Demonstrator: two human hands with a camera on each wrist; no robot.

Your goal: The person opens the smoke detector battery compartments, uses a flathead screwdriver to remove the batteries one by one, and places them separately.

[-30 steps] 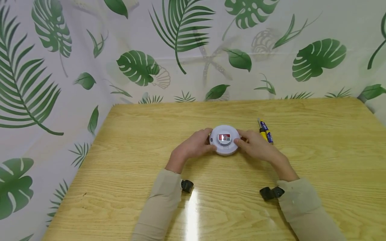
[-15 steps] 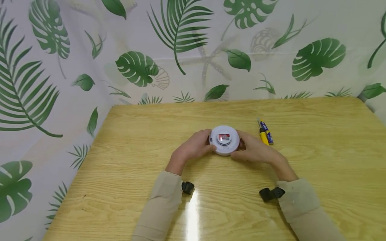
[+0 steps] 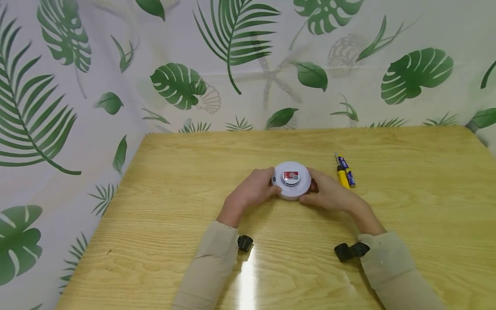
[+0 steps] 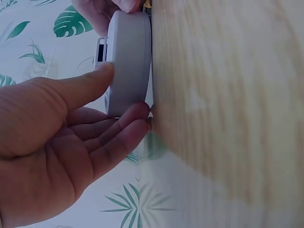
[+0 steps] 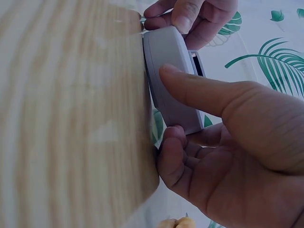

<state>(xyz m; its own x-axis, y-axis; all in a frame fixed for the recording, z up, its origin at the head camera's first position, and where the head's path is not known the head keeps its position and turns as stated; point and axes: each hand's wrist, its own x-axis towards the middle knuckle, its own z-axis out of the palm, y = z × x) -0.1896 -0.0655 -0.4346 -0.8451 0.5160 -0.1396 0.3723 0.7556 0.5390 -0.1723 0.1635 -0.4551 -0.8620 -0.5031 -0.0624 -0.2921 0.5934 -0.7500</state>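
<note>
A round white smoke detector (image 3: 291,177) with a raised centre and a red-and-white label lies face up, low over the wooden table. My left hand (image 3: 253,187) grips its left side, thumb on the upper edge and fingers curled underneath, as the left wrist view shows. From the right, my right hand (image 3: 329,191) holds it too: its thumb (image 5: 190,88) lies along the side wall, and the other fingers bend round the far side. In the right wrist view, a narrow gap shows between part of the detector's base and the tabletop.
To the right of my right hand, a yellow-handled screwdriver (image 3: 342,175) lies beside blue batteries (image 3: 347,172). The wooden table (image 3: 186,172) runs back to a leaf-printed cloth wall (image 3: 232,103). Black wrist cameras sit at both beige cuffs.
My right thumb has slid from the detector's top face down to its near side edge. The left hand keeps its grip. The head view has shifted slightly.
</note>
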